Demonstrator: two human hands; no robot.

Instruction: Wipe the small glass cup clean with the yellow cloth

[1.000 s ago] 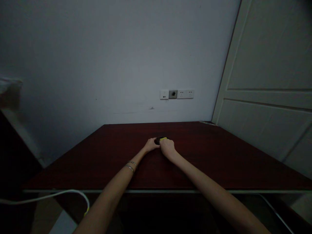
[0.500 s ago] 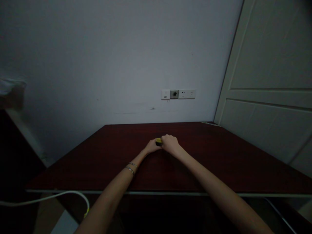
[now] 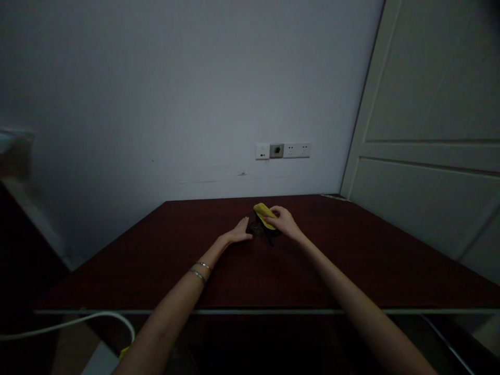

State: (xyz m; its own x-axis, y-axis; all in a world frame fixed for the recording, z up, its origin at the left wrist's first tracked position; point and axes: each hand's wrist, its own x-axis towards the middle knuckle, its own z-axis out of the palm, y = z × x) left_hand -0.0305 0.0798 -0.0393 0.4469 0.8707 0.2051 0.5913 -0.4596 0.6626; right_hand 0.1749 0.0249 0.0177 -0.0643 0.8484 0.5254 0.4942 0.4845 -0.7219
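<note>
A small dark object (image 3: 258,229) lies near the middle of the dark red table (image 3: 351,260); I cannot make out what it is in the dim light. My right hand (image 3: 285,222) pinches a small yellow piece (image 3: 264,214), perhaps a cloth, lifted just above that object. My left hand (image 3: 237,235) rests flat on the table beside the dark object, fingers stretched toward it. Two thin bracelets (image 3: 199,271) circle my left wrist.
A pale wall with a row of sockets (image 3: 283,150) stands behind the table. A white door (image 3: 429,130) closes the right side. A white cable (image 3: 78,320) loops below the table's front edge at the left. Dark furniture (image 3: 19,250) sits at the far left.
Both hands were closed together over the dark and yellow thing. Now they have parted: the right hand has raised the yellow piece, the left has flattened beside the dark object.
</note>
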